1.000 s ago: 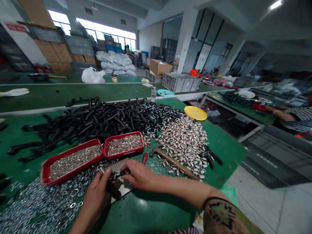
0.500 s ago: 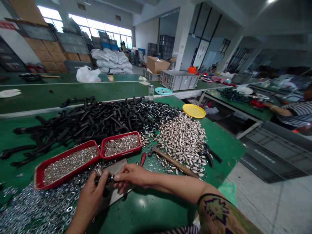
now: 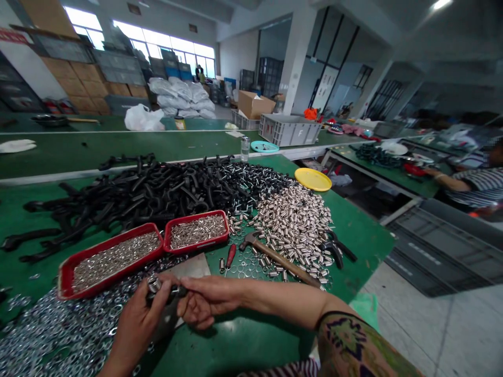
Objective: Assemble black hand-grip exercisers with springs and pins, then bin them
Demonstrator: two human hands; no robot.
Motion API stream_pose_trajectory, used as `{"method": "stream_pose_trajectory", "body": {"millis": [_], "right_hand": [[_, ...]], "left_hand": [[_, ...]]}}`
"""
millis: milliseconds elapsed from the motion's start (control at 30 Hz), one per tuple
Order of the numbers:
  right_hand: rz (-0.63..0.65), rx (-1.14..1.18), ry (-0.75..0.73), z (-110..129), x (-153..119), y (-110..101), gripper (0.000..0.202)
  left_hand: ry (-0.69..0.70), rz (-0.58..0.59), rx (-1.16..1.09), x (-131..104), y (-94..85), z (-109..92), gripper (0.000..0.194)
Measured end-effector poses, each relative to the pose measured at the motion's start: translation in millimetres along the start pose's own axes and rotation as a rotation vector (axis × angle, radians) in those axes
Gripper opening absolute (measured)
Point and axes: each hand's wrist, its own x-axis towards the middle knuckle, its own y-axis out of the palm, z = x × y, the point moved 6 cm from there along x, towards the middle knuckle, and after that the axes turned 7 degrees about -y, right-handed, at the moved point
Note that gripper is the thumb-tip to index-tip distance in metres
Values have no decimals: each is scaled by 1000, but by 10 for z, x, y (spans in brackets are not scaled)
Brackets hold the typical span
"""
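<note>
My left hand (image 3: 143, 311) is closed round a small black part (image 3: 173, 293) with a metal spring (image 3: 154, 284) at its upper left end. The fingers of my right hand (image 3: 204, 301) are closed at the part's right end; what they pinch is too small to name. Both hands are over a flat metal plate (image 3: 192, 267) on the green table. Just beyond lie two red trays (image 3: 113, 238) of small metal pieces, a red-handled screwdriver (image 3: 231, 255) and a claw hammer (image 3: 283, 262). Loose metal rings (image 3: 66, 330) spread left of my left hand.
Black handle-like parts (image 3: 137, 193) are heaped behind the trays. Springs (image 3: 294, 225) are piled at the right, beside pliers (image 3: 336, 248) and a yellow lid (image 3: 313, 179). Grey crates (image 3: 440, 251) stand right of the table. A person in striped sleeves (image 3: 483, 183) sits at the far right.
My right hand has turned, its fingers now curled lower against the part. The spring end in my left hand has tilted left. The view has shifted slightly.
</note>
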Motion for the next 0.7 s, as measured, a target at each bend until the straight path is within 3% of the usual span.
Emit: {"method": "stream_pose_trajectory", "body": {"millis": [67,100,200,233,300,400,467,533,700], "right_hand": [[55,-109,62,-4,-70,48,76],[-11,-281,37,34,-93,17,75],[-380,-926,-216,302,-183,-57,57],[-488,-1034,-308,372,-222,-43,52],[-520,-944,-370,360,-234,-21,49],[-263,-438,-160,108,-145,20,55],[-139,-302,-50,26,-138,66,63],[-180,-409,-53,70,-157,35,62],[-461,-1046,-260,326,-193,-12,36]], "left_hand": [[-18,38,-38,-3,19,37,41],[-48,41,-52,-9,25,55,41],[-141,-5,-133,-84,23,47,41],[-149,-11,-177,-125,30,13,40],[-100,32,-282,-200,74,-99,34],[-35,72,-346,-247,121,-197,29],[-47,20,-330,-229,103,-154,28],[-96,-24,-327,-189,93,-56,27],[-179,6,-383,-112,176,71,27]]}}
